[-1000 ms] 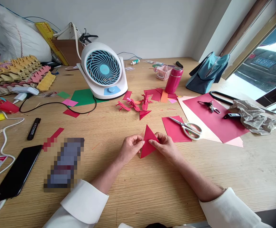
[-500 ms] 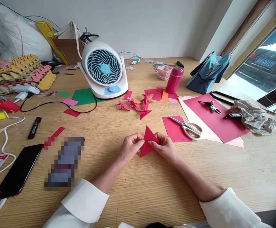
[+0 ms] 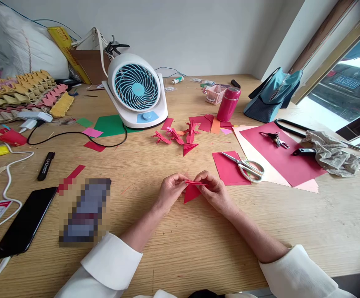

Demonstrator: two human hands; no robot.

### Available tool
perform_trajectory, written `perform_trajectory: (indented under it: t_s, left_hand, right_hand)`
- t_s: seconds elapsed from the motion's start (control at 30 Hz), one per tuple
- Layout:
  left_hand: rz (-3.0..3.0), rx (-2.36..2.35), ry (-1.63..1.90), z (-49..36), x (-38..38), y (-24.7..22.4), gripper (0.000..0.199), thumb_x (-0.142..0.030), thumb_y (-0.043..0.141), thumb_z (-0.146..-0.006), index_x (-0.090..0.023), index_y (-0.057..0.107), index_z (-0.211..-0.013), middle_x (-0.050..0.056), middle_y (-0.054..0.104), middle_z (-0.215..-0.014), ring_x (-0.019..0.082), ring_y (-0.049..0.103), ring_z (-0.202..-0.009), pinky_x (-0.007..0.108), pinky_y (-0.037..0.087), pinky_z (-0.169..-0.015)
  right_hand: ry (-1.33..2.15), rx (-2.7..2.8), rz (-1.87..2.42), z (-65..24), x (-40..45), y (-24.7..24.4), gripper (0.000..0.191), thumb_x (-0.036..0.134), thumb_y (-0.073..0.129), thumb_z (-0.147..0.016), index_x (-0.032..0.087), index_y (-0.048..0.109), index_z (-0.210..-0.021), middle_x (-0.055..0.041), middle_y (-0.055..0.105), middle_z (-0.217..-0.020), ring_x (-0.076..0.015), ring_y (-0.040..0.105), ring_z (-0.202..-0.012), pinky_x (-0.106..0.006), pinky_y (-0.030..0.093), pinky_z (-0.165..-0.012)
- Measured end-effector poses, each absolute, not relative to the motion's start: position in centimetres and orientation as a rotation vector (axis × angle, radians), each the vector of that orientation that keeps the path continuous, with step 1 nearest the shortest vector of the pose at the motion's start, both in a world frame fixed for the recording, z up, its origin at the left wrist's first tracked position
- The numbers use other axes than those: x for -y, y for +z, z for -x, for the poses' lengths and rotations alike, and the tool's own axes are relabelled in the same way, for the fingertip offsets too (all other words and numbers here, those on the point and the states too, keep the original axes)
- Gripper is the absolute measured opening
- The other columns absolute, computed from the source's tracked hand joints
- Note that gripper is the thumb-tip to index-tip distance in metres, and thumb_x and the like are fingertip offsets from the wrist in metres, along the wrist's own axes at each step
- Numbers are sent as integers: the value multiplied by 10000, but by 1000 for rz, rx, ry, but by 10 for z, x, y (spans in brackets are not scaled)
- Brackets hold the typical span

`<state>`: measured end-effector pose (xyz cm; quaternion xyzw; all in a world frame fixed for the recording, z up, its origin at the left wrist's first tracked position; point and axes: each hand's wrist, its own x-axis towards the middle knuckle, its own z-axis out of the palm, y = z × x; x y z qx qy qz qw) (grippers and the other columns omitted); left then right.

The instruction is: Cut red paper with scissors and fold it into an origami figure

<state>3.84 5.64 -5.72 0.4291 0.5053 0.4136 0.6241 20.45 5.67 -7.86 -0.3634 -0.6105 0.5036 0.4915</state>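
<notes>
A small folded piece of red paper [image 3: 191,193] is held between both hands above the wooden table, its upper part folded over and seen nearly edge-on. My left hand [image 3: 172,192] pinches its left side between thumb and fingers. On the right side, my right hand [image 3: 216,193] grips the same paper, thumb below the fold. Just beyond the hands lie several folded red paper figures [image 3: 174,135] and a red folded triangle [image 3: 189,148]. White-handled scissors [image 3: 250,169] rest on red paper squares [image 3: 226,174] to the right.
A white and blue fan [image 3: 136,89] stands at the back, beside a pink bottle [image 3: 228,104]. Large red sheets [image 3: 282,155] with keys lie right, near a blue bag [image 3: 272,95]. At left are a black phone [image 3: 25,223], a marker [image 3: 46,166] and cables.
The upper point of the red paper, upright before, is now folded down into a narrow edge between my fingers. Both hands stay in nearly the same place.
</notes>
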Motion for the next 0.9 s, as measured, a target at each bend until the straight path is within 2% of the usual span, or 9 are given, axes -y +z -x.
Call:
perform_trajectory:
  t_s: [0.1,0.3,0.5,0.67,0.9]
  left_hand:
    - [-953,-1149,936,-38,-56,-59,311,-416,724,-686,-147,607,-791,22,644,-766,122,583,-640,216,492,-529]
    - [-936,-1141,954,-39,-56,-60,199,-341,654,-727,-168,557,-746,-45,567,-612,78,526,-527,163,410,-475]
    - [-938,-1107,894,-40,-55,-58,194,-361,624,-752,-195,537,-802,-47,571,-675,88,535,-564,177,431,-495]
    - [-893,-1010,920,-38,-56,-61,275,-448,623,-787,-198,528,-852,-26,593,-736,98,565,-597,181,437,-493]
    - [-954,-1059,931,-38,-56,-61,358,-437,736,-720,-173,566,-891,12,637,-851,112,591,-689,195,461,-551]
  right_hand:
    - [1154,1548,857,-207,-57,-76,80,286,571,-901,220,614,-888,-42,559,-878,-175,547,-818,-305,448,-748]
    - [1074,1635,818,-208,-57,-71,174,174,506,-907,220,645,-813,-58,556,-897,-182,556,-863,-328,458,-772]
    - [1052,1641,858,-208,-58,-71,195,132,489,-887,216,638,-791,-55,560,-898,-176,558,-855,-331,472,-764]
    - [1024,1645,864,-209,-59,-73,201,103,477,-869,214,632,-804,-49,562,-898,-169,564,-853,-320,473,-765]
    - [993,1680,855,-211,-60,-74,199,91,478,-860,216,621,-800,-50,581,-895,-175,580,-872,-342,478,-805]
